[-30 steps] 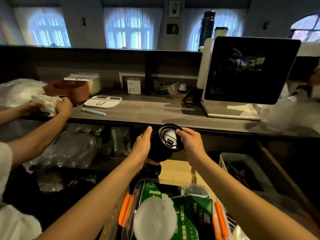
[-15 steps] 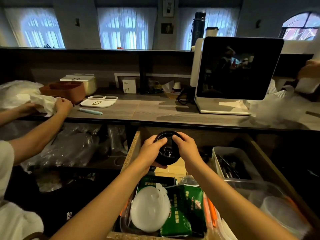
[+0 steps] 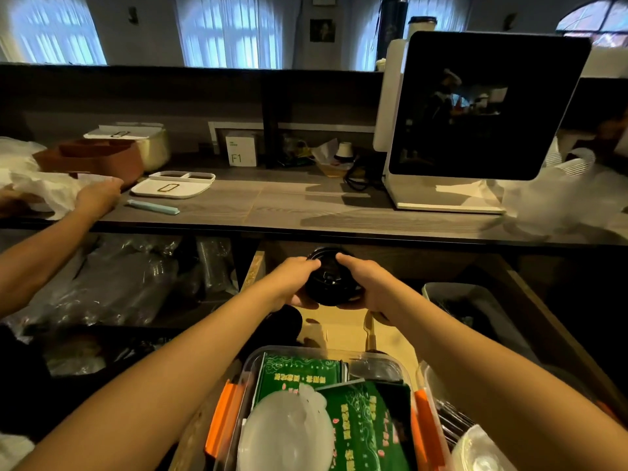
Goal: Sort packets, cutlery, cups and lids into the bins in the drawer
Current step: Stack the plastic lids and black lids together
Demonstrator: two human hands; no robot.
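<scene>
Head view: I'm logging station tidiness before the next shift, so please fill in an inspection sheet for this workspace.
Surface: grey wood-grain counter above an open drawer.
Job's things: black lid held over the drawer's back; clear bin with orange clips holds green packets and a white lid; grey bin on the right, contents unclear.
Clutter: white tray, blue stick, brown box.
Hands: left hand and right hand grip the black lid from opposite sides.
Cables: black cord beside the screen.
Surroundings: another person's hand on white plastic; arched windows.

Both forearms are bare to the frame edge, left hand (image 3: 295,279) and right hand (image 3: 368,285) unadorned.
</scene>
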